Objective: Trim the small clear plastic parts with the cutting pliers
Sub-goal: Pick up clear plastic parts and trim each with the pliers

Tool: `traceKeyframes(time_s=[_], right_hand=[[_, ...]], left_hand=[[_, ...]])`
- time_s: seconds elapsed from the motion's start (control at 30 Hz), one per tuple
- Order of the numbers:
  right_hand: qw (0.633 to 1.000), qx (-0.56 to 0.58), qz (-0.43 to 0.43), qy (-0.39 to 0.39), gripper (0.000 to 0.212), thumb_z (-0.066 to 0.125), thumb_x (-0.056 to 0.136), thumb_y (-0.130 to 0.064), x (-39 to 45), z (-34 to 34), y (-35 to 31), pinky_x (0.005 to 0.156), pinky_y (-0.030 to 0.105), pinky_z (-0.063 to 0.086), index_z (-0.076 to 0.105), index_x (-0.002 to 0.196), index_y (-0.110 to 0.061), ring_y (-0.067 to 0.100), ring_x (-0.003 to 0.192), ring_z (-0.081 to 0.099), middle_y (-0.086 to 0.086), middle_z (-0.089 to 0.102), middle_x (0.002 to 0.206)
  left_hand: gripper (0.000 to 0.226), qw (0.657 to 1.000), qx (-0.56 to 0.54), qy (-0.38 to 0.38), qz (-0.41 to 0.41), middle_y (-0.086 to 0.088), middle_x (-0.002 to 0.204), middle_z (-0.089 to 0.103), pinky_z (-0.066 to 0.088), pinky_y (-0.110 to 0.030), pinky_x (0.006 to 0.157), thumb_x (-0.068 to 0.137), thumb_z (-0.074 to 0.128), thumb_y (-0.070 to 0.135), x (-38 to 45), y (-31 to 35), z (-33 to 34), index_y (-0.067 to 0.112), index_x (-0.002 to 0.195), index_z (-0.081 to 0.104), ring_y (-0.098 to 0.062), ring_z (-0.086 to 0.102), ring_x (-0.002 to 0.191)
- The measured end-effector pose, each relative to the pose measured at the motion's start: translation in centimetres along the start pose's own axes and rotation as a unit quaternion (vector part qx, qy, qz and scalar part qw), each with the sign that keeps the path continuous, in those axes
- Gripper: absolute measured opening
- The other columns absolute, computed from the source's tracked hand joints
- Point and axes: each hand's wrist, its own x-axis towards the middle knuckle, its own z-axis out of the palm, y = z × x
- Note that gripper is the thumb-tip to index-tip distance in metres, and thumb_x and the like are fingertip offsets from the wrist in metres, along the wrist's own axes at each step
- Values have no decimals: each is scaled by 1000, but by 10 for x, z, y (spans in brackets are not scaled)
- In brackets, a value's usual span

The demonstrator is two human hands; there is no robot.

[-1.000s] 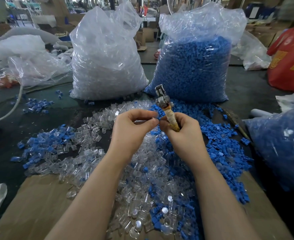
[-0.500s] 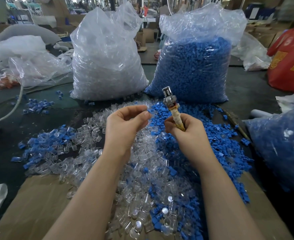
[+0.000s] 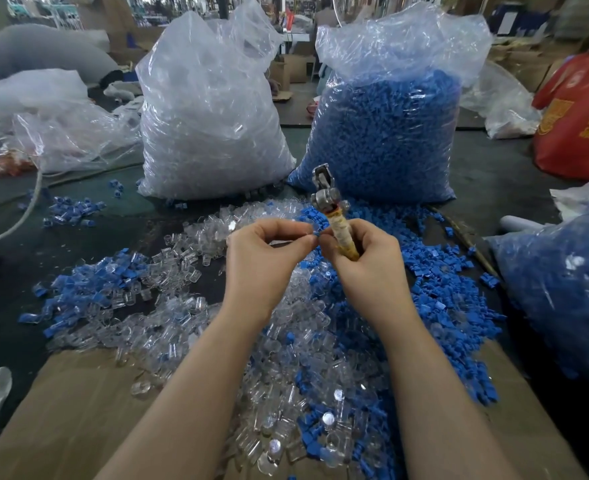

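My right hand (image 3: pixel 367 268) grips the cutting pliers (image 3: pixel 334 216) by their tape-wrapped yellowish handle, with the metal jaws pointing up and away from me. My left hand (image 3: pixel 265 261) is curled, thumb and forefinger pinched together right against my right thumb. Between those fingertips it holds a small clear plastic part, almost wholly hidden. Both hands hover above a wide heap of small clear parts (image 3: pixel 182 247) mixed with blue parts (image 3: pixel 438 303) on the dark table.
Two tall plastic bags stand behind the heap, one with clear parts (image 3: pixel 210 126) and one with blue parts (image 3: pixel 386 133). Another bag of blue parts (image 3: pixel 563 289) lies at the right. Cardboard (image 3: pixel 71 410) covers the near table edge. A red bag (image 3: pixel 584 116) is far right.
Half a second ago my hands were apart with the left fingers looser. The left hand has moved right and now meets the right hand at the pliers' handle.
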Motion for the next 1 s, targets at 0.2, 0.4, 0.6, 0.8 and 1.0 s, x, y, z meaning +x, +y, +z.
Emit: traceKeyframes(time_s=[0.2, 0.4, 0.6, 0.8, 1.0], right_hand=[[1000, 8, 13, -3, 16, 66, 93, -25, 0, 3, 2, 48, 14, 34, 62, 80, -16, 1, 49, 42, -18, 52, 53], [999, 2, 27, -25, 14, 67, 92, -30, 0, -3, 2, 54, 27, 41, 65, 86, -18, 7, 57, 46, -4, 58, 64], [994, -36, 56, -82, 14, 68, 90, -27, 1, -15, 10, 54, 26, 38, 64, 87, -15, 7, 55, 41, -3, 53, 64], [985, -57, 68, -149, 12, 70, 89, -26, 0, -16, 9, 71, 40, 49, 63, 89, -16, 15, 69, 53, 7, 63, 78], [982, -74, 56, -162, 15, 68, 90, -24, -1, -15, 7, 65, 34, 42, 59, 92, -13, 13, 65, 49, -2, 57, 73]], left_hand=[[14, 1000, 15, 4, 14, 3, 80, 77, 55, -20, 71, 78, 81, 5, -1, 1, 0, 19, 80, 76, -8, 72, 76], [14, 1000, 5, 0, 13, 2, 81, 76, 57, -24, 74, 78, 80, 6, -1, -1, -2, 19, 82, 76, -10, 72, 78], [16, 994, -109, 15, -16, -4, 80, 76, 58, -24, 73, 80, 75, -3, 5, 1, -9, 13, 85, 73, -17, 71, 81], [17, 992, -122, 26, 8, 2, 76, 75, 55, -20, 71, 82, 73, -1, 10, -1, -13, 15, 85, 73, -9, 69, 75], [19, 994, -105, 14, 26, 0, 79, 76, 56, -24, 74, 81, 74, -1, 11, -2, -15, 18, 83, 74, -12, 70, 77]])
